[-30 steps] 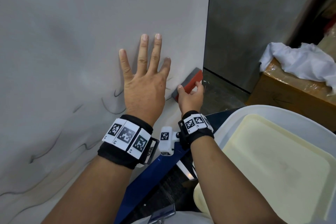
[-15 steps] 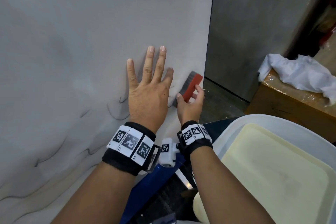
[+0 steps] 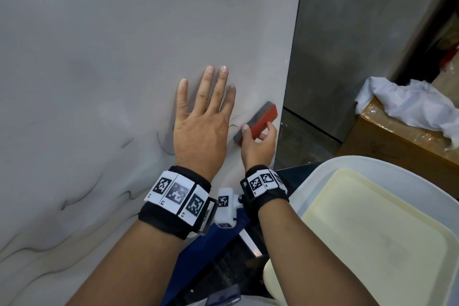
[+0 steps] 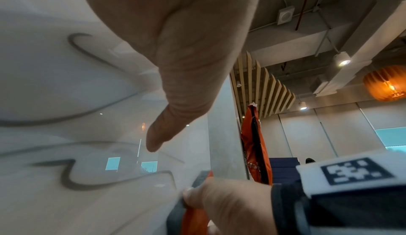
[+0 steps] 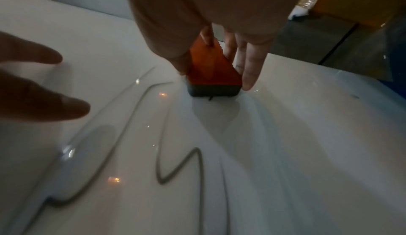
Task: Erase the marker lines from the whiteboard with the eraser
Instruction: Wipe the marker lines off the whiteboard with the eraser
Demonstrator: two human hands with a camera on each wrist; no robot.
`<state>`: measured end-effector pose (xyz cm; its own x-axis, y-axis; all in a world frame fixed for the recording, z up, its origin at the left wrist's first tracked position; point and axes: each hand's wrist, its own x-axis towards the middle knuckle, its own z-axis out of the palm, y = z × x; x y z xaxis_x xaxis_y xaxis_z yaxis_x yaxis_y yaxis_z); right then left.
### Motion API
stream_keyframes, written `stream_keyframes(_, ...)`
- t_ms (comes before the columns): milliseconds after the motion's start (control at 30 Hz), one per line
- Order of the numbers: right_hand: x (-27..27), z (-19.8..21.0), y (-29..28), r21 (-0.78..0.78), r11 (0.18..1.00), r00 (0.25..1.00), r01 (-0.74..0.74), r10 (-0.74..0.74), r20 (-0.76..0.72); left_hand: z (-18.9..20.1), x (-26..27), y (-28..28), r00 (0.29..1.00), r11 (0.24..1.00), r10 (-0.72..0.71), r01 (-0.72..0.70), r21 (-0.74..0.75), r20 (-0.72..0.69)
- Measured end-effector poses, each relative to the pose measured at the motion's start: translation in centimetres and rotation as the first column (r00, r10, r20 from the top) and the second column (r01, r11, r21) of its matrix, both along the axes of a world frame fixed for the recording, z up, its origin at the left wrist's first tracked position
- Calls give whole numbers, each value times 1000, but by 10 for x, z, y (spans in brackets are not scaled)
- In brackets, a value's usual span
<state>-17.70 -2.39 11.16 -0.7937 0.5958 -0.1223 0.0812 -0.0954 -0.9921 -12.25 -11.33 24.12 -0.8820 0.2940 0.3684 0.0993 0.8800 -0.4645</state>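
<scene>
Left hand (image 3: 201, 129) blocks eraser (image 3: 258, 124); board edge (image 3: 285, 117) beyond.

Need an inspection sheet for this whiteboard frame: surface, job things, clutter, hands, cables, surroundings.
Surface: whiteboard, smudged grey.
Job's things: eraser, red back and grey pad, pad against the board near its right edge; marker lines remain at lower left and beside the left hand.
Clutter: white cloth on a brown box; cream tray.
Hands: left hand flat on the board, fingers spread; right hand grips the eraser.
Cables: nothing seen.
Surroundings: grey wall, dark floor.
</scene>
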Motion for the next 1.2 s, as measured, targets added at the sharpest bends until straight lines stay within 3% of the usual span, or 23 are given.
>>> stream_keyframes(200,20,8,-16,233,971,948,-57,126,-293,-1,4,-9,999,999,-29,30,23,-17)
stream_keyframes(300,21,7,-20,265,963,950,-40,119,-288,0,6,-12,999,999,-31,32,14,-25)
stream_keyframes(433,21,13,-24,90,996,980,-30,47,-193,3,9,-18,998,998,-64,64,-4,-17)
stream_keyframes(567,34,13,-31,246,966,937,-75,152,-313,0,11,-27,996,997,-82,82,-3,-41)
stream_keyframes(633,34,9,-30,271,959,938,-82,166,-304,0,17,-30,997,998,-64,64,0,-41)
stream_keyframes(800,28,7,-28,105,991,974,-80,100,-204,5,38,-49,992,993,34,-19,121,-125)
stream_keyframes(1067,41,7,-49,253,967,935,-29,115,-334,-1,55,-70,964,966,131,-71,250,-230)
stream_keyframes(1200,45,12,-55,410,912,889,-18,203,-411,-1,55,-70,966,963,127,-65,262,-227)
